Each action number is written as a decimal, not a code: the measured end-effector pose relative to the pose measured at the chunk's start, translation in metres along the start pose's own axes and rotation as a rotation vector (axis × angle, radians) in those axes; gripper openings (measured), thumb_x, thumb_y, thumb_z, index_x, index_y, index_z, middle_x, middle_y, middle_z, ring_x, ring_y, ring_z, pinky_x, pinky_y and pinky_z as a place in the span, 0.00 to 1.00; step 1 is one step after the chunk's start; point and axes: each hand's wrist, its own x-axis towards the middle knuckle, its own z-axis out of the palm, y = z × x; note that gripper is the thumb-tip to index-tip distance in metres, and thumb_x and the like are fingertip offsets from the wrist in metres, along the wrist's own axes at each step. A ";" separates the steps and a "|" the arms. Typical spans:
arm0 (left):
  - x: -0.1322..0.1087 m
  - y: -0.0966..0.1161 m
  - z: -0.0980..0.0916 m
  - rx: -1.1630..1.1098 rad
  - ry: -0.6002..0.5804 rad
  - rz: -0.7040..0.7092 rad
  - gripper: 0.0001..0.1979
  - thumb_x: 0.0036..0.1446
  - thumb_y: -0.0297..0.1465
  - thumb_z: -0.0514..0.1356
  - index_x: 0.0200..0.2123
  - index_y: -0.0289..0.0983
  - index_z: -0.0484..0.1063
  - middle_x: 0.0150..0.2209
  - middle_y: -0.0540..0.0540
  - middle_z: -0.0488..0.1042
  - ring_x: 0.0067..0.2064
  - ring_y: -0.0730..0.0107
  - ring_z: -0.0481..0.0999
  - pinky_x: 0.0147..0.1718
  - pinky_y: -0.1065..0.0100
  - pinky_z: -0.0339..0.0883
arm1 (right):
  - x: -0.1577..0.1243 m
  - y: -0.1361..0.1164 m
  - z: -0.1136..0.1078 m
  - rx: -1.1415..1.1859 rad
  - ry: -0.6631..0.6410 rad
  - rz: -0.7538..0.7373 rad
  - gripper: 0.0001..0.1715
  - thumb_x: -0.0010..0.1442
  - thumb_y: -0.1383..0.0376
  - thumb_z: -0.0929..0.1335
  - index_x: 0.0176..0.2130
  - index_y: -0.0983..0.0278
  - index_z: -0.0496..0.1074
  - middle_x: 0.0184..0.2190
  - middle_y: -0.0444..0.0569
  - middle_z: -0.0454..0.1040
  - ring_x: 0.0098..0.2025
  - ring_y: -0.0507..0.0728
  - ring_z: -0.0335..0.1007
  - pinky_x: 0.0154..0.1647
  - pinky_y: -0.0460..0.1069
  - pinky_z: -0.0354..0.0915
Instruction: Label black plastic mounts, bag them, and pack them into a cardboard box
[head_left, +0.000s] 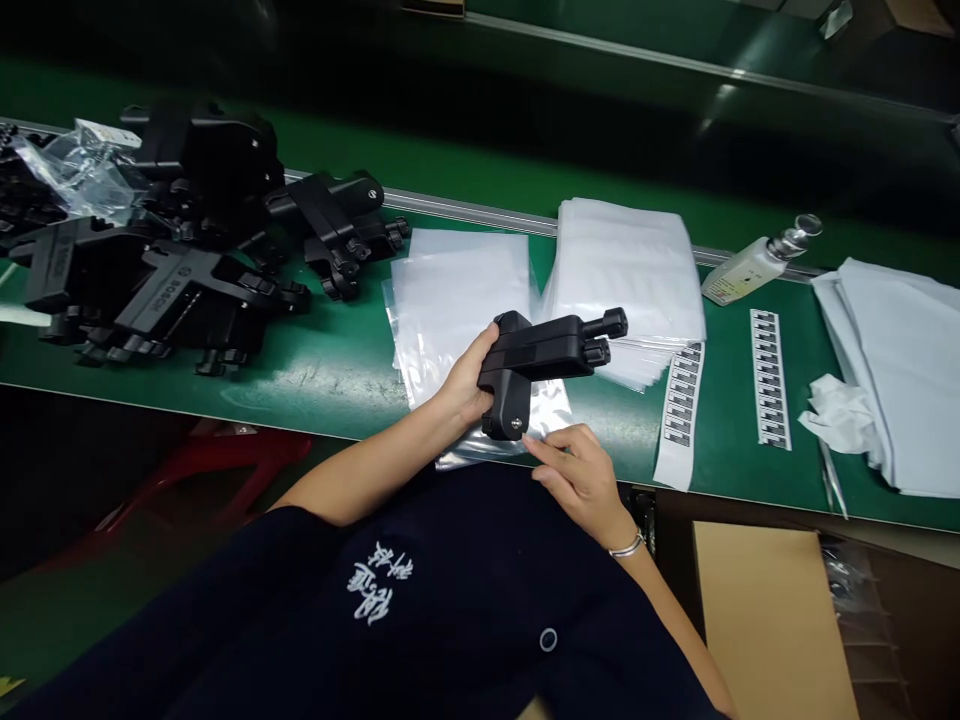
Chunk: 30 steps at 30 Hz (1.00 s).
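My left hand is closed round the body of a black plastic bracket, T-shaped with two knobs at its right end, and holds it over the bench edge. A small silver screw shows at the bracket's lower end. Close beside that screw is the index fingertip of my right hand; I cannot tell whether it touches. The right thumb stands apart from the index finger, with nothing visible between them. Under the bracket lie clear plastic bags, partly hidden by it and my left hand.
Similar black brackets are piled at the left. A stack of white bags, barcode label strips, a pump bottle, crumpled tissue, tweezers and white sheets lie to the right. A cardboard box is below.
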 end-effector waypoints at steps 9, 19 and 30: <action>-0.012 -0.012 -0.001 0.460 -0.271 0.287 0.29 0.52 0.49 0.65 0.50 0.36 0.70 0.46 0.42 0.77 0.49 0.59 0.76 0.47 0.63 0.70 | 0.008 0.010 -0.011 0.576 0.385 0.747 0.34 0.55 0.48 0.72 0.57 0.54 0.65 0.47 0.49 0.73 0.46 0.58 0.73 0.38 0.53 0.76; -0.024 0.004 0.012 0.876 -0.653 0.387 0.31 0.56 0.45 0.63 0.59 0.42 0.63 0.43 0.43 0.74 0.41 0.63 0.76 0.38 0.65 0.71 | 0.000 0.035 0.014 0.907 0.408 1.094 0.25 0.58 0.43 0.63 0.38 0.59 0.73 0.33 0.47 0.79 0.42 0.60 0.76 0.42 0.55 0.75; -0.031 0.021 0.002 1.083 -0.853 0.500 0.44 0.51 0.43 0.68 0.67 0.46 0.51 0.56 0.39 0.71 0.53 0.53 0.74 0.49 0.59 0.71 | -0.011 0.037 0.000 0.915 0.508 0.879 0.25 0.48 0.44 0.73 0.38 0.57 0.72 0.33 0.44 0.78 0.34 0.56 0.76 0.29 0.51 0.75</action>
